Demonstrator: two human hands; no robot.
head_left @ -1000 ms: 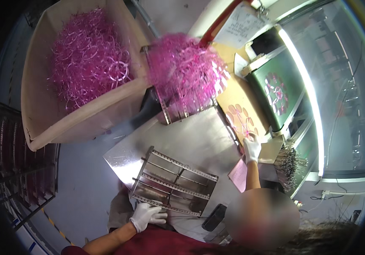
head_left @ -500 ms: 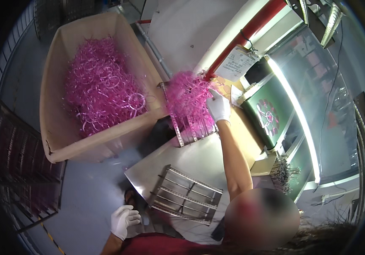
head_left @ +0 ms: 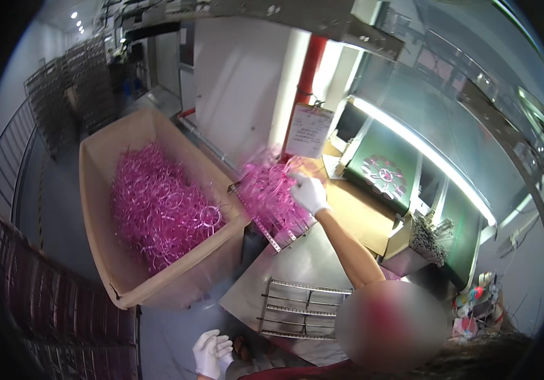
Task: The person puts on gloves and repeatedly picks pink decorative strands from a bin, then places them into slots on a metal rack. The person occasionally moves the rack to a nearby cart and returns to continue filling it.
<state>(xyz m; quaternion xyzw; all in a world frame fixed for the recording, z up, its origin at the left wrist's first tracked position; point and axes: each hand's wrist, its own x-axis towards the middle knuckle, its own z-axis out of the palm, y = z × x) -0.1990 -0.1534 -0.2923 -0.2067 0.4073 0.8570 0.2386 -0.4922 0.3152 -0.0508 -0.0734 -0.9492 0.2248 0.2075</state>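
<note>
My right hand (head_left: 310, 194), in a white glove, reaches forward with its fingers closed at the edge of a bundle of shiny pink strips (head_left: 272, 195). The bundle lies over a metal rack (head_left: 276, 243) with slotted bars, and its upper part is blurred. Low in the view, my gloved left hand (head_left: 210, 353) hangs away from everything, fingers loosely bent and apart, with nothing seen in it. Between the hands, a second slotted metal rack (head_left: 303, 310) lies on the steel tabletop (head_left: 246, 288).
On the left stands a large tan bin (head_left: 94, 209) piled with pink strips (head_left: 161, 209). To the right are a green conveyor belt (head_left: 373, 168), a lit tube lamp (head_left: 424, 152) and a box of thin dark pieces (head_left: 405, 247). A clipboard (head_left: 310, 130) hangs by a red pipe (head_left: 310, 66).
The whole view has tilted up and turned, so more of the room shows. My right hand remains at the pink bundle, whose strips have shifted. My left hand stays low, apart from the racks.
</note>
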